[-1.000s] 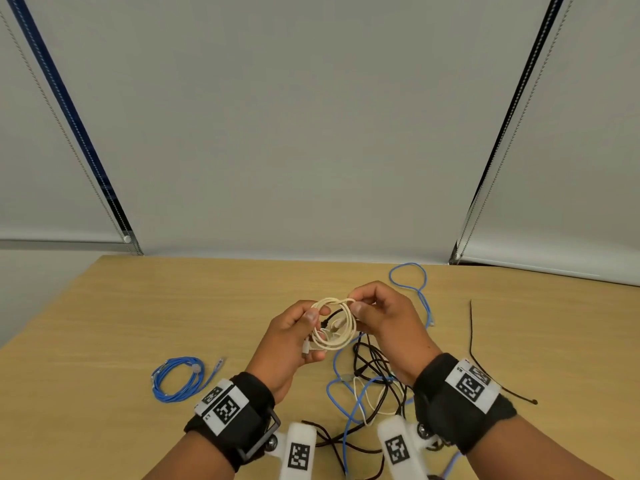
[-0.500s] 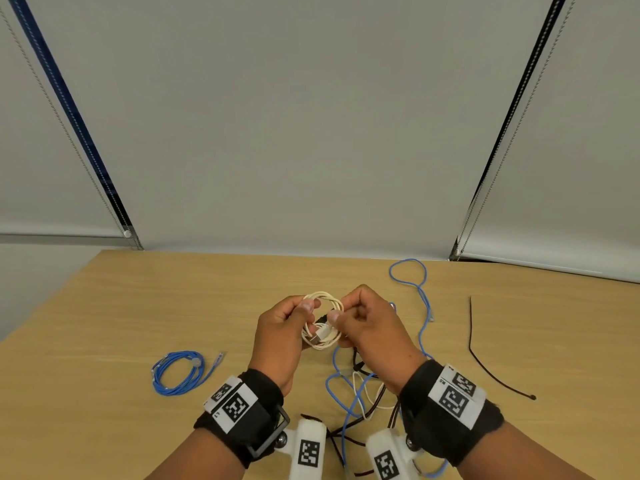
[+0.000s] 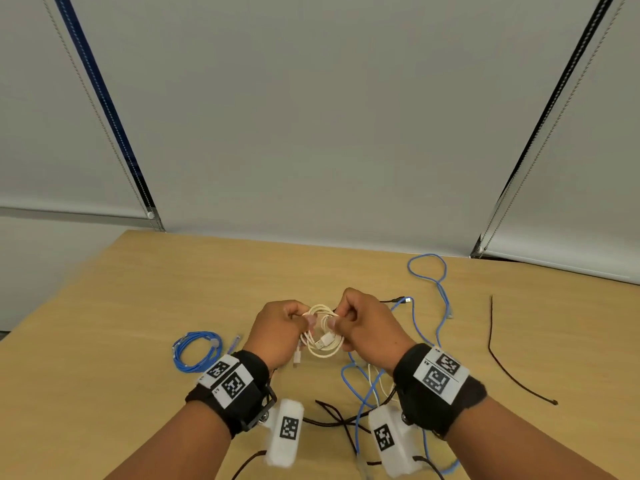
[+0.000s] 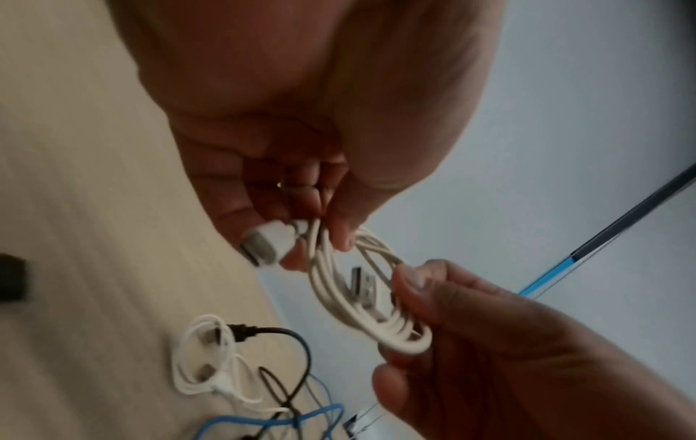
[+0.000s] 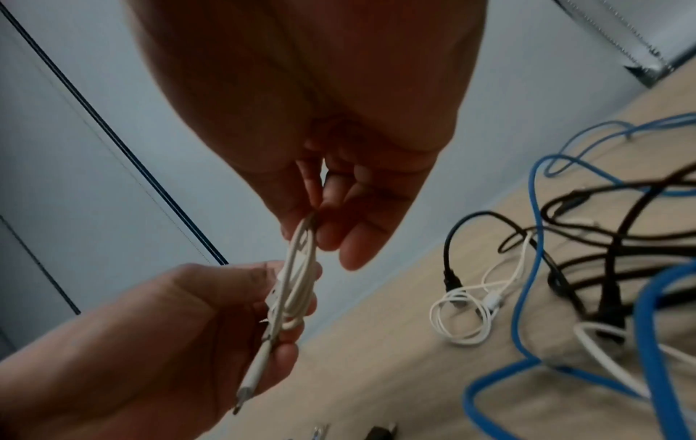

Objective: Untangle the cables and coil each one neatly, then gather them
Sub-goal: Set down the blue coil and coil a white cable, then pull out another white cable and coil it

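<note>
Both hands, left [image 3: 277, 332] & right [image 3: 367, 329], pinch opposite sides of cream cable coil [image 3: 322, 341] above bench [image 3: 121, 306], prob. so loops don't spring apart.

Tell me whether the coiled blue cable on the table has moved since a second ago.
No. The coiled blue cable lies at the same spot left of the left hand, same gap to the table edge.

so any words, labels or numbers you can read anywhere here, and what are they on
No readable words, brands or numbers in any view.
Left wristband tags: black-and-white square code patterns; tiny marks beside them too small to read.
Right wristband tags: the same, code patterns only.
White camera blocks under the wrists: one code square each, no text.
White cable coil and its plugs: no print visible.
</note>
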A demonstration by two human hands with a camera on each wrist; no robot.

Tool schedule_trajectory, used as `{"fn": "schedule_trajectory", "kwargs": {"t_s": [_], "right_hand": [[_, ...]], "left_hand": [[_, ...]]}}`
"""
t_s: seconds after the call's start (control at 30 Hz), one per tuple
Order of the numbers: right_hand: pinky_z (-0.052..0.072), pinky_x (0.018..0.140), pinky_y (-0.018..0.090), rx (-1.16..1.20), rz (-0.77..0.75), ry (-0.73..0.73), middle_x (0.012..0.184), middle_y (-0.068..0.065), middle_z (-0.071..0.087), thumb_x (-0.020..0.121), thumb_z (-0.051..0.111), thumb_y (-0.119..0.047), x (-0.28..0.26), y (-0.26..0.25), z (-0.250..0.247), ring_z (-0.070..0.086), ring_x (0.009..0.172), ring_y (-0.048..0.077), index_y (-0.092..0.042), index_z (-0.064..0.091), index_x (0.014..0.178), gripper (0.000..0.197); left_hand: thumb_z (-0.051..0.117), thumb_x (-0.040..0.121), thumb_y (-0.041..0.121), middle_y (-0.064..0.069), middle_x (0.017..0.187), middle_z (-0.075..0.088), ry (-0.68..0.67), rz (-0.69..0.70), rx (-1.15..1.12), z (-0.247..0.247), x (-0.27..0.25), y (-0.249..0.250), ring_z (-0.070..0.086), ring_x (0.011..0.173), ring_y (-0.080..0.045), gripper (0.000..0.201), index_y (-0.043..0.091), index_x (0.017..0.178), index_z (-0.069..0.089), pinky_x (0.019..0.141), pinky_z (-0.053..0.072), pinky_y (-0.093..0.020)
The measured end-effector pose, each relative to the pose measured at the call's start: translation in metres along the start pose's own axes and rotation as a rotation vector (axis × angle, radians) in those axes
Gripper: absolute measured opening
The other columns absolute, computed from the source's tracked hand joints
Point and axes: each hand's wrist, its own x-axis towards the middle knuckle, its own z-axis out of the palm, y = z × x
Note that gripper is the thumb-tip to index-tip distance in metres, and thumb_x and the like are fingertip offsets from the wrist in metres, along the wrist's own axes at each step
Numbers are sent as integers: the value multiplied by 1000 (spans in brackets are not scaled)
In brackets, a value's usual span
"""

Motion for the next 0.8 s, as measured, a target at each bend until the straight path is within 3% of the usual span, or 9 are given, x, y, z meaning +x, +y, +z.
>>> {"fn": "schedule_trajectory", "kwargs": {"t_s": [0.13, 0.27, 0.33, 0.43, 0.5, 0.57, 0.67, 0.73, 0.8], "right_hand": [[60, 65, 33, 174, 126, -170, 77, 4, 69, 93, 64, -10, 10, 6, 11, 68, 67, 13, -11, 65, 89, 4], [56, 67, 37, 123, 277, -61, 83, 9, 67, 96, 51, -4, 29, 17, 8, 64, 69, 21, -7, 66, 94, 16], [56, 64, 36, 9, 322, -45, 80, 11, 65, 96, 48, -4, 39, 22, 6, 63, 65, 23, -6, 66, 94, 18], [56, 62, 36, -210, 403, -187, 76, 13, 65, 97, 45, -6, 53, 30, 14, 63, 62, 25, -4, 67, 95, 22], [57, 70, 39, -457, 386, -279, 89, 17, 71, 98, 47, -10, 62, 36, 26, 68, 75, 32, 2, 67, 106, 25], [52, 77, 36, -742, 307, -347, 113, 16, 70, 99, 49, -17, 67, 42, 39, 68, 101, 33, -1, 62, 118, 28], [46, 79, 30, -923, 216, -377, 124, 9, 65, 99, 47, -17, 70, 55, 53, 64, 111, 27, -8, 57, 125, 30], [50, 80, 32, -964, 215, -366, 122, 9, 65, 97, 48, -17, 71, 63, 57, 66, 109, 27, -11, 56, 128, 32], [51, 79, 35, -984, 221, -380, 119, 10, 66, 96, 48, -19, 69, 68, 57, 66, 106, 29, -13, 57, 125, 31]], "left_hand": [[68, 91, 10, -4, 71, 76, 74, -52, 93, -21, 0, -22, 65, 66, -20, 10, 16, 84, 72, 69, 51, -36], [69, 88, 8, -8, 78, 76, 246, -160, 79, -60, 9, -48, 64, 72, -24, 14, 13, 76, 73, 75, 54, -41], [71, 87, 7, -10, 82, 74, 333, -231, 89, -80, 13, -63, 65, 77, -28, 11, 11, 77, 73, 78, 55, -42], [70, 88, 12, -6, 86, 73, 398, -302, 219, -102, 17, -86, 67, 86, -31, 8, 13, 80, 72, 80, 54, -38], [70, 90, 16, -5, 94, 71, 396, -336, 296, -108, 17, -97, 66, 89, -28, 1, 15, 89, 71, 77, 48, -32], [70, 91, 19, -6, 102, 68, 396, -356, 319, -109, 16, -105, 61, 88, -25, 15, 16, 105, 67, 77, 43, -30], [69, 92, 23, -9, 111, 63, 409, -311, 307, -107, 14, -104, 61, 95, -27, 33, 20, 123, 59, 85, 48, -37], [68, 92, 24, -7, 115, 57, 422, -238, 307, -103, 12, -96, 60, 102, -28, 35, 24, 125, 57, 95, 49, -45], [67, 93, 24, -2, 113, 54, 396, -166, 295, -94, 11, -84, 58, 107, -26, 33, 28, 123, 57, 98, 49, -48]]}}
